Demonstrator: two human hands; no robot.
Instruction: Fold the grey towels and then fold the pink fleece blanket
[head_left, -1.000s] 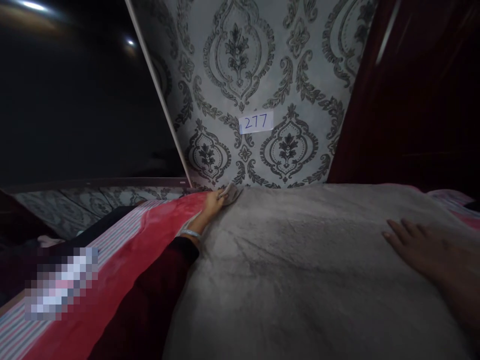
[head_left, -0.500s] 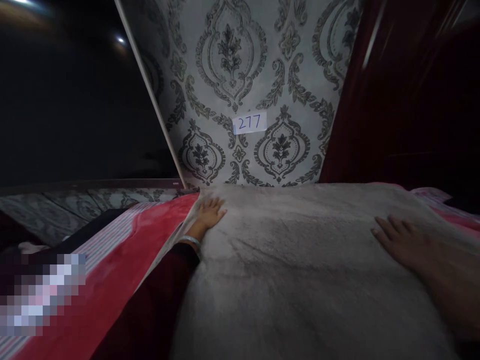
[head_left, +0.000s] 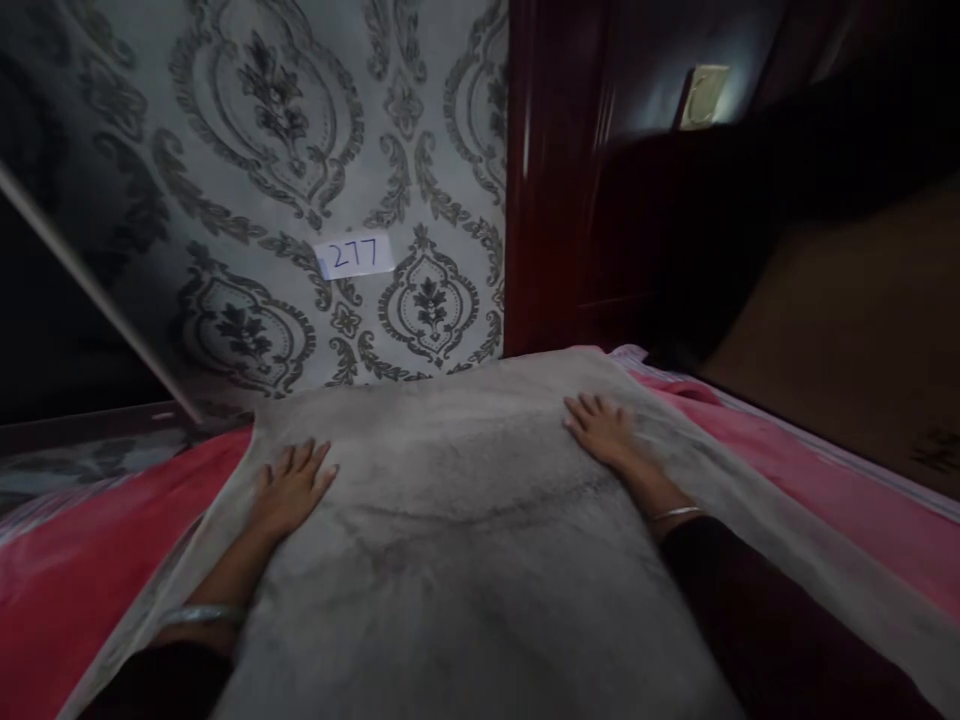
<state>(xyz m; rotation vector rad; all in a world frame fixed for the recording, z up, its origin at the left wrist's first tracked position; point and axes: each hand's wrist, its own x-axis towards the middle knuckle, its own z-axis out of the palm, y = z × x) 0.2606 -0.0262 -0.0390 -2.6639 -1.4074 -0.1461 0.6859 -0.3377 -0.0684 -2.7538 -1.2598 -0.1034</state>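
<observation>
A grey plush blanket (head_left: 465, 560) lies spread over a red and pink cloth, with a few creases across its middle. My left hand (head_left: 291, 492) rests flat near the blanket's left edge, fingers spread, a silvery bangle on the wrist. On the right side of the blanket, my right hand (head_left: 600, 430) lies palm down with its fingers apart, slightly blurred, and a thin bangle shows at that wrist. Neither hand grips anything.
Behind the blanket rises a patterned wall (head_left: 405, 190) with a paper label (head_left: 355, 256) reading 277. A dark screen stands at left. Dark red panelling (head_left: 555, 200) and a brown box (head_left: 862, 340) are at right. Red cloth (head_left: 142, 520) shows beside the blanket.
The view has swung to the right, bringing the brown box into sight. My left hand now sits nearer on the blanket, and my right hand has come farther up it, toward the wall.
</observation>
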